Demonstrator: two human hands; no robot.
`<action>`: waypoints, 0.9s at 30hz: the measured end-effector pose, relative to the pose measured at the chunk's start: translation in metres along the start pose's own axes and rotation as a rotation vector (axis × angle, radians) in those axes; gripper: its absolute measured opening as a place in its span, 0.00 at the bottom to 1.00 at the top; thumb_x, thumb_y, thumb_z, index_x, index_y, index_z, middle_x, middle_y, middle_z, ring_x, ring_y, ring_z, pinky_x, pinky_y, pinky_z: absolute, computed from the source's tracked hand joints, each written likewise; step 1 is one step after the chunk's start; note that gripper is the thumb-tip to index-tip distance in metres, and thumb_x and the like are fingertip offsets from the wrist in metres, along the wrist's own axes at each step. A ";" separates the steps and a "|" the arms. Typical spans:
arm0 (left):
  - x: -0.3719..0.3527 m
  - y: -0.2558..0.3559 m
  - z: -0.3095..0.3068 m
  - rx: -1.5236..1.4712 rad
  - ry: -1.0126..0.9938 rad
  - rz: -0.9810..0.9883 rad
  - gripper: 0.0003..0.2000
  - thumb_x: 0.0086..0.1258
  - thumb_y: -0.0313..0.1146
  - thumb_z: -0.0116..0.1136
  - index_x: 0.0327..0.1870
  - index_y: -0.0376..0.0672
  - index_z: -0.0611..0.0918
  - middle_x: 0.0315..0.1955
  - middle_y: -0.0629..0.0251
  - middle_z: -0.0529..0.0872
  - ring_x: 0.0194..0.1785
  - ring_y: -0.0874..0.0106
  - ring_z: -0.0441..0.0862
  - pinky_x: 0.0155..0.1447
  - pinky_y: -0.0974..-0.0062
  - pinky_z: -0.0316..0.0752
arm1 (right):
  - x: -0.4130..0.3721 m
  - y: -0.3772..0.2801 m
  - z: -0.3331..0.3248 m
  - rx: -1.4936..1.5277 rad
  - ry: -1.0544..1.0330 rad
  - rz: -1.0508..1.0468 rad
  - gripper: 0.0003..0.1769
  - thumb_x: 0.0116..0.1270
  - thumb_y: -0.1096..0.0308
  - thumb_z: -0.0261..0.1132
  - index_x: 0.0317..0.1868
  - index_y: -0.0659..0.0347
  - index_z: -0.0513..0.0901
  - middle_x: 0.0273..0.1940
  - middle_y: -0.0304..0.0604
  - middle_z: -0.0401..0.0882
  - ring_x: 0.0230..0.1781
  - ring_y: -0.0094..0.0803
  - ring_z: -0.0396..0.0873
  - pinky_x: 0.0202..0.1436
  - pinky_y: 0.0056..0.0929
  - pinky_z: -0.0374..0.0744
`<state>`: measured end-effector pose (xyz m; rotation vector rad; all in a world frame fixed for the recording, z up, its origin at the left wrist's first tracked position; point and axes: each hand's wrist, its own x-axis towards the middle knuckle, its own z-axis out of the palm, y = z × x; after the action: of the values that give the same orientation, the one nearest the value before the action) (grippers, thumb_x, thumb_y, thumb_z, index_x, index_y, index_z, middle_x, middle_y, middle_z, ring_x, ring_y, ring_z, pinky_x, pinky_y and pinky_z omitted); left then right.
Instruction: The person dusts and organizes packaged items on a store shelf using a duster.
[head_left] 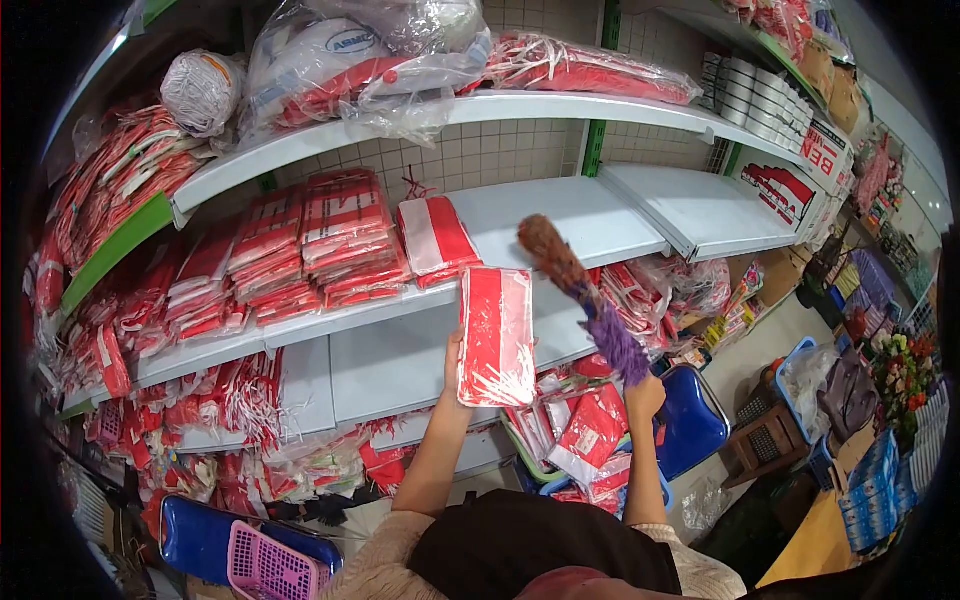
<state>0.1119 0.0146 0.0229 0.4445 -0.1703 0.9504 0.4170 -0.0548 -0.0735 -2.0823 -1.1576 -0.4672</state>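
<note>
Well, packet [497,335] against left fingers [453,352], duster [617,342] in right [645,397].

A hand could pass above the pale grey metal shelf [550,208] at one o'clock; stacked red-and-white plastic-wrapped packets [347,225] block ten o'clock, a fluffy brown-and-purple duster [598,308] three o'clock.

Left hand [454,362] holds a red-and-white packet [497,335] near centre; right hand [645,396], at 4 o'clock, grips a brown-and-purple duster [588,300]
</note>
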 end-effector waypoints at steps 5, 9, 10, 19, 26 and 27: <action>0.002 -0.006 -0.045 -0.005 0.178 0.164 0.30 0.64 0.51 0.46 0.61 0.38 0.63 0.55 0.52 0.72 0.54 0.53 0.72 0.60 0.56 0.67 | -0.012 0.022 0.004 0.206 -0.124 -0.307 0.18 0.52 0.55 0.61 0.17 0.62 0.76 0.18 0.54 0.74 0.20 0.53 0.75 0.22 0.45 0.71; -0.004 -0.002 -0.035 0.099 0.080 0.010 0.32 0.63 0.51 0.46 0.63 0.37 0.61 0.56 0.48 0.70 0.56 0.49 0.71 0.61 0.53 0.66 | -0.018 0.015 0.009 0.100 -0.068 -0.111 0.21 0.53 0.53 0.61 0.16 0.63 0.75 0.16 0.55 0.73 0.19 0.53 0.74 0.21 0.45 0.70; -0.005 -0.002 -0.031 0.050 0.121 0.017 0.27 0.65 0.48 0.43 0.59 0.37 0.66 0.52 0.49 0.74 0.52 0.54 0.75 0.57 0.57 0.71 | -0.021 0.013 0.008 0.067 -0.025 -0.035 0.20 0.52 0.53 0.61 0.16 0.63 0.75 0.16 0.54 0.72 0.19 0.53 0.74 0.21 0.45 0.70; -0.017 -0.002 -0.014 0.071 0.099 -0.074 0.34 0.61 0.53 0.41 0.63 0.36 0.61 0.54 0.38 0.69 0.52 0.50 0.74 0.55 0.54 0.72 | -0.031 0.024 0.017 0.158 -0.166 -0.173 0.15 0.50 0.58 0.62 0.19 0.64 0.77 0.18 0.56 0.74 0.22 0.55 0.75 0.24 0.46 0.71; -0.027 -0.004 0.002 0.044 0.122 -0.056 0.33 0.64 0.51 0.41 0.65 0.38 0.58 0.58 0.43 0.66 0.57 0.48 0.69 0.54 0.49 0.71 | -0.031 0.033 0.011 0.217 -0.229 -0.332 0.15 0.49 0.59 0.63 0.20 0.64 0.78 0.19 0.56 0.76 0.22 0.53 0.76 0.25 0.46 0.72; -0.029 -0.005 0.007 0.020 0.142 -0.073 0.32 0.65 0.51 0.41 0.66 0.39 0.57 0.60 0.46 0.65 0.60 0.47 0.66 0.54 0.48 0.70 | -0.031 0.037 0.013 0.244 -0.253 -0.429 0.15 0.49 0.58 0.64 0.20 0.63 0.79 0.20 0.56 0.76 0.21 0.52 0.76 0.25 0.46 0.72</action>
<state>0.0999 -0.0127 0.0176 0.3968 -0.0157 0.9093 0.4314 -0.0769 -0.1164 -1.7162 -1.7320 -0.2431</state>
